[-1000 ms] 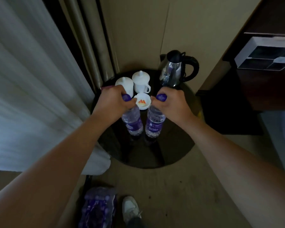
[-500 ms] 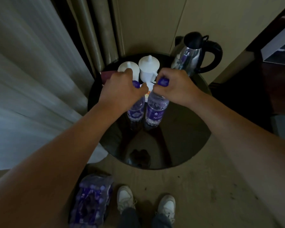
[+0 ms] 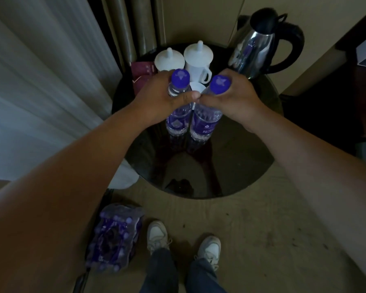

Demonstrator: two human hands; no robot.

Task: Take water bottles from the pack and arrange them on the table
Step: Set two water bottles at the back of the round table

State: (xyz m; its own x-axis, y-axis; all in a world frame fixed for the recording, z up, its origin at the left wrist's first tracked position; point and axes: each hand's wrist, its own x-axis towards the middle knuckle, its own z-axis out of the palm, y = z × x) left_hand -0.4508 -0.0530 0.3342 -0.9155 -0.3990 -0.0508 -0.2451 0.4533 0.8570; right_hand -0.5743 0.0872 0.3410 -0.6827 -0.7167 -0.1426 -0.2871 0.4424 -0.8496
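Two water bottles stand side by side near the middle of the round black table (image 3: pixel 230 166), their purple labels almost touching. The left bottle (image 3: pixel 178 119) is gripped at the neck by the left hand (image 3: pixel 161 100), fingers wrapped shut just under the purple cap (image 3: pixel 180 76). The right bottle (image 3: pixel 205 123) is held the same way by the right hand (image 3: pixel 232 96), fingers closed below its cap (image 3: pixel 220 84). The two thumbs nearly meet between the necks.

A second ago the hands sat over the caps and hid most of them; now both caps stand clear above the fingers, and the bottles have been brought a little closer together. Their bases seem to rest on the glossy top, though the reflection makes that hard to confirm. To me this looks like the pair being settled into place, with release the likely next step.

Just behind them is a small white dish (image 3: pixel 197 87), then two lidded white cups (image 3: pixel 197 58), a maroon card (image 3: pixel 143 75) to the left and a steel kettle (image 3: pixel 260 43) at the back right. On the floor by the person's white shoes (image 3: pixel 156 235) lies the shrink-wrapped pack (image 3: pixel 114 235), with many purple caps showing inside, so plenty remains to be brought up.
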